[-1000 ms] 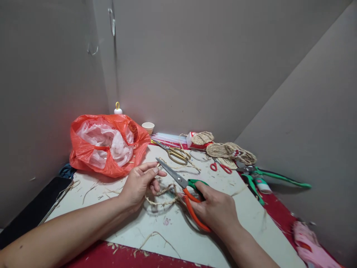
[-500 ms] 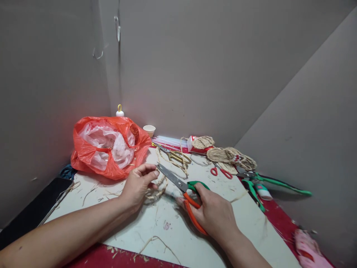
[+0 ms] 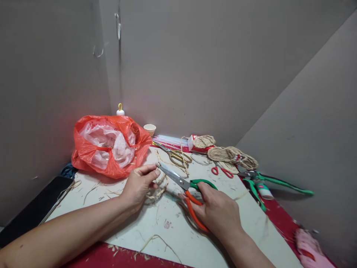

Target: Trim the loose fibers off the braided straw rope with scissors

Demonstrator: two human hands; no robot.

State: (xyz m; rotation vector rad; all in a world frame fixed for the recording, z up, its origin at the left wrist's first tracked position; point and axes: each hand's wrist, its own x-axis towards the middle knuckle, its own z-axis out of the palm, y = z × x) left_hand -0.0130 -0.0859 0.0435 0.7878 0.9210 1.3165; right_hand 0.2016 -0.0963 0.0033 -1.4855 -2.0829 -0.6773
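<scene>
My right hand (image 3: pixel 216 206) grips scissors (image 3: pixel 178 180) with one green and one orange handle. Their blades point up and left, the tips reaching the fingertips of my left hand (image 3: pixel 141 186). That hand is closed in a pinch on a braided straw cord (image 3: pixel 160 190), whose loop hangs below the fingers. The pinched end is mostly hidden by the fingers and blade tips. Behind, another length of cord (image 3: pixel 184 163) lies across gold-handled scissors (image 3: pixel 177 156) on the white board (image 3: pixel 145 230).
A red plastic bag (image 3: pixel 106 171) stands at the back left, beside a black tablet-like slab (image 3: pixel 36 208). Toward the right lie woven straw soles (image 3: pixel 223 154), small red-handled scissors (image 3: pixel 221 171) and green-handled pruners (image 3: pixel 281 182). A paper cup (image 3: pixel 150 129) stands near the wall. Straw scraps (image 3: pixel 156 238) litter the board.
My right hand and the scissors have shifted slightly right, while the blade tips stay at my left fingertips. My left hand keeps its pinch on the cord.
</scene>
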